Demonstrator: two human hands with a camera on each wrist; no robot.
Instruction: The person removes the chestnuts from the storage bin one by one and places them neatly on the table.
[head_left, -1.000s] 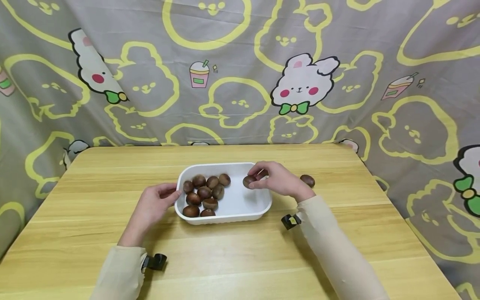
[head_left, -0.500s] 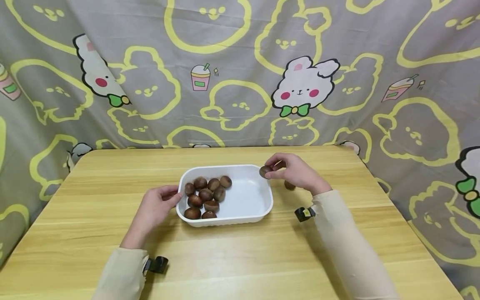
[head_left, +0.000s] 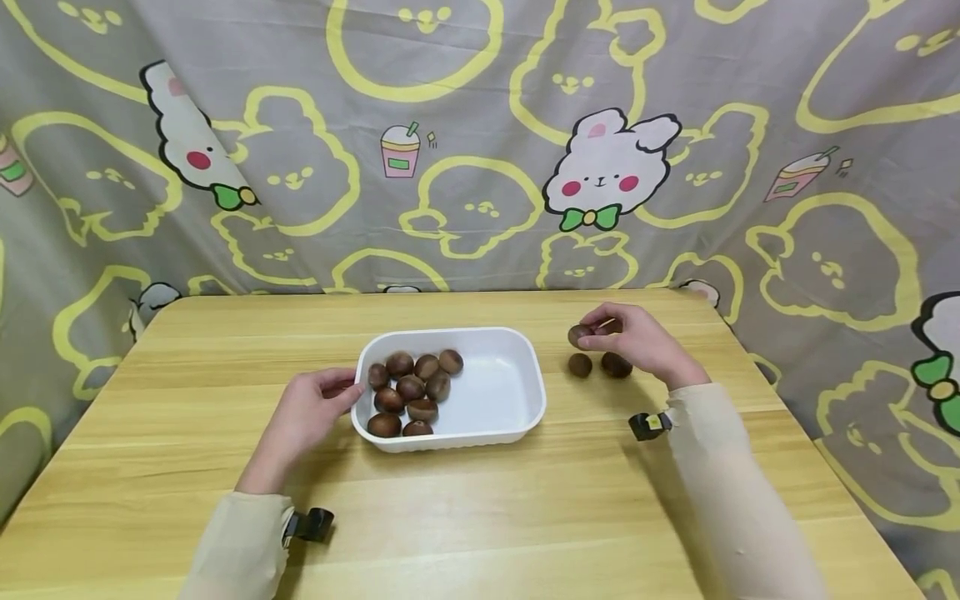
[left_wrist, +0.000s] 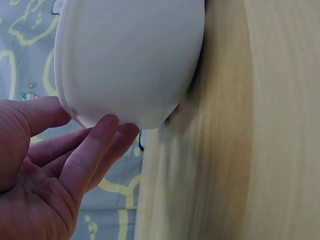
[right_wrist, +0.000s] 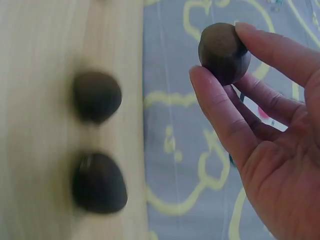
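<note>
my right hand (head_left: 637, 342) pinches a chestnut (head_left: 579, 335) just above two loose chestnuts (head_left: 597, 365) on the surface (head_left: 480, 517). left hand (head_left: 303, 417), fingers relaxed, touches the white tray (head_left: 525, 408). it's round: drop it carelessly and it could roll away.

Bright even light, soft shadows under the tray (head_left: 525, 417), wrist views blurred (right wrist most)
</note>
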